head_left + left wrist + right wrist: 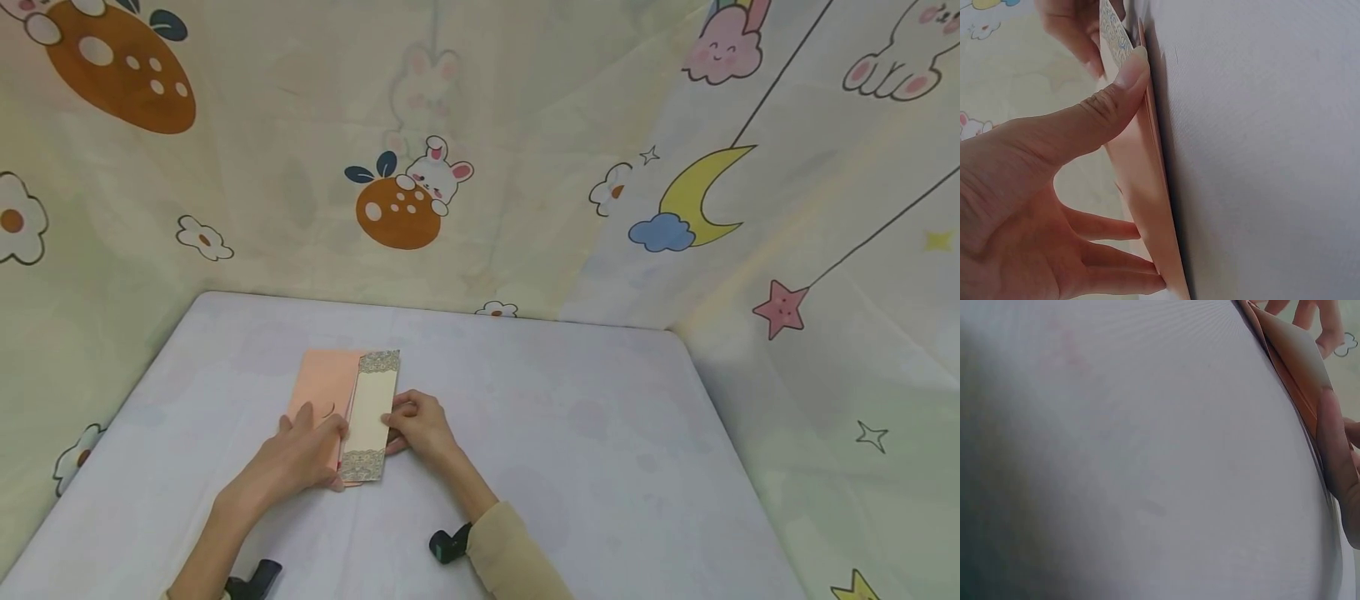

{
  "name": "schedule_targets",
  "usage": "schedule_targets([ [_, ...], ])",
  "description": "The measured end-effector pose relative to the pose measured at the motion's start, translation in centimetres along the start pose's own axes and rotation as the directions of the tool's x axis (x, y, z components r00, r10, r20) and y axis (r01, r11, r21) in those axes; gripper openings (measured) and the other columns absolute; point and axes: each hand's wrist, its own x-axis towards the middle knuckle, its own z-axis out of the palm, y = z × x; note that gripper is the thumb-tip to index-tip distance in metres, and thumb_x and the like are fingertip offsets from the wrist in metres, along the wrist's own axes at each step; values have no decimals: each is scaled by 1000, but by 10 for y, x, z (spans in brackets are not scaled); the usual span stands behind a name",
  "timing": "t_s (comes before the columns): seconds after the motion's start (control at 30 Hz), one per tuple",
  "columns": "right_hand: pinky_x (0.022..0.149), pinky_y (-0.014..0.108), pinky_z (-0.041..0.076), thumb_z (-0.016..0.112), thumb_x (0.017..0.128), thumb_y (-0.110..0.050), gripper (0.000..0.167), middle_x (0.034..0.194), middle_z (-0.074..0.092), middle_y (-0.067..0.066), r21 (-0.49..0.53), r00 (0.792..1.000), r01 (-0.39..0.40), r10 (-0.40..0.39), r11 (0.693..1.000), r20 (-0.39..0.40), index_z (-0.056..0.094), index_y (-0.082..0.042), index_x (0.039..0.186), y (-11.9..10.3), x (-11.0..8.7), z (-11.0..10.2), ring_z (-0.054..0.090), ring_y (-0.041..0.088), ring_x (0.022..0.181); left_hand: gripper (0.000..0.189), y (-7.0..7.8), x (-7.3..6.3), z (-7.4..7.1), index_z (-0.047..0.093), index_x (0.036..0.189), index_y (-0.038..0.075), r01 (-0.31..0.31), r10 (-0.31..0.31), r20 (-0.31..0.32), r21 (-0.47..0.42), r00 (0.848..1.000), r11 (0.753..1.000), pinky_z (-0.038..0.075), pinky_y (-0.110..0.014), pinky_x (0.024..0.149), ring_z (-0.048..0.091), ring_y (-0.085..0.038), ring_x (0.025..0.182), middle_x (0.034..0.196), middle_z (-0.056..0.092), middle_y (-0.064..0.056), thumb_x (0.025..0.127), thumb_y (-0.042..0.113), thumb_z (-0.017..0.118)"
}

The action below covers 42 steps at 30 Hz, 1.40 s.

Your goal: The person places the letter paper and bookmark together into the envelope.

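A peach folded paper card [326, 377] lies on the table, left of the middle in the head view. Along its right side stands a cream flap [371, 408] with a grey lacy pattern at both ends, lifted a little. My left hand [300, 454] presses on the peach part with straight, spread fingers [1116, 275]; its thumb lies by the near edge. At the flap's right edge, my right hand [423, 429] pinches the paper between thumb and fingers. The right wrist view shows the right thumb [1333, 440] against the raised flap. The card's inside is mostly hidden.
A white-clothed table [600, 467] extends to the right of the card. Patterned fabric walls [300, 167] with rabbits, flowers and a moon enclose its back and sides. A black wrist camera [450, 543] sits at the right sleeve.
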Motion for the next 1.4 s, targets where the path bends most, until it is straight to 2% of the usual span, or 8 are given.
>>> schedule_targets([
  [0.2, 59, 37, 60, 68, 95, -3, 28, 85, 74, 14, -25, 1000, -4, 4, 1000, 5, 59, 4, 120, -1, -1, 1, 73, 25, 58, 65, 0, -1, 0, 59, 111, 21, -18, 18, -12, 0, 1000, 1000, 41, -38, 57, 45, -36, 84, 103, 42, -14, 60, 32, 98],
  [0.37, 60, 36, 60, 69, 95, -3, 27, 84, 74, 13, -39, 1000, -12, 12, 999, 10, 60, 4, 119, -2, -1, 2, 73, 23, 61, 63, -1, -2, 1, 58, 108, 20, -44, 44, -28, -6, 999, 999, 41, -36, 55, 44, -34, 81, 99, 41, -12, 60, 29, 98],
  [0.5, 60, 36, 61, 67, 95, -1, 28, 85, 75, 14, -43, 1000, -5, 6, 999, 23, 60, 5, 122, -3, -1, 3, 75, 24, 64, 63, -1, -2, 0, 58, 108, 21, -51, 51, -30, -8, 998, 999, 42, -38, 56, 47, -38, 83, 99, 41, -12, 60, 31, 98],
  [0.63, 62, 36, 61, 64, 95, 2, 33, 88, 75, 15, -39, 999, -2, 4, 999, 41, 59, 8, 127, -4, -1, 6, 75, 23, 68, 64, -1, -1, -1, 58, 109, 21, -50, 49, -25, -10, 998, 999, 42, -40, 57, 49, -42, 85, 100, 41, -13, 60, 32, 98],
  [1.03, 66, 36, 61, 64, 94, 8, 43, 92, 74, 14, -61, 998, -24, 28, 998, 64, 57, 9, 136, -8, -2, 15, 77, 28, 73, 65, -3, -2, 0, 57, 109, 22, -48, 48, -29, -32, 998, 998, 41, -39, 56, 48, -39, 84, 101, 41, -12, 59, 32, 98],
  [1.27, 64, 36, 61, 62, 93, 12, 55, 89, 72, 11, -63, 998, -19, 22, 998, 59, 49, 8, 146, -6, 0, 24, 76, 27, 71, 65, -2, -4, -1, 56, 109, 23, -46, 45, -26, -28, 999, 999, 40, -36, 56, 45, -35, 82, 100, 40, -11, 60, 32, 98],
  [1.4, 61, 35, 61, 62, 92, 13, 59, 88, 72, 10, -94, 998, 1, 4, 996, 56, 47, 5, 149, -6, 1, 29, 75, 27, 67, 64, -3, -4, -1, 56, 110, 24, -51, 51, -24, -29, 998, 998, 40, -36, 56, 48, -39, 85, 100, 39, -11, 61, 34, 97],
])
